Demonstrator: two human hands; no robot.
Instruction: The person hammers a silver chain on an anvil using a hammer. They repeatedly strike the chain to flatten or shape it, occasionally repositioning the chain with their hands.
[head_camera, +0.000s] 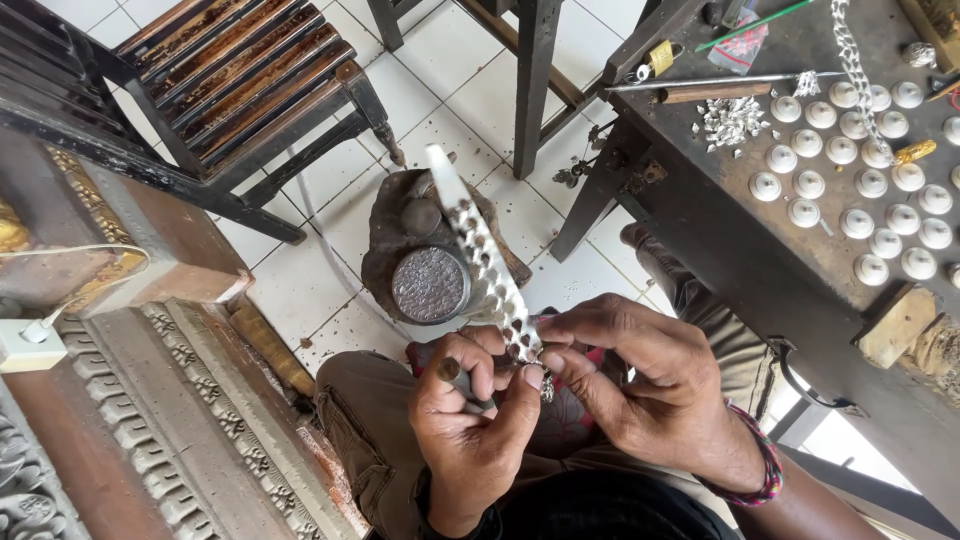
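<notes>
At nine o'clock lies a carved wooden panel (150, 400) with ornamented borders, a white cable (60, 300) trailing over it. At eleven o'clock stands a dark slatted wooden chair (240, 80) on the white tiled floor (450, 60).

Toward the centre, a stump-like block (390, 235) sits on the floor, carrying a round metal anvil (430, 285) with a pitted face.

Just below centre, the left hand (475, 420) is curled shut around a dark-handled tool (455, 378), its thumb pressing against the lower end of a perforated silver strip (485, 255). The strip rises from the hands toward twelve o'clock, tilted slightly left, its far end blurred.

At five o'clock the right hand (645, 375) pinches the same lower end of the strip between thumb and fingers, touching the left hand; a woven bracelet (765, 465) circles its wrist. Both hands rest above the person's lap.

At two o'clock a dark table (740, 260) carries rows of small white domed pieces (860, 180), a heap of tiny silver scraps (730, 120), a long metal rod (720, 82), and a second patterned silver strip (855, 70) draped across the domes.
</notes>
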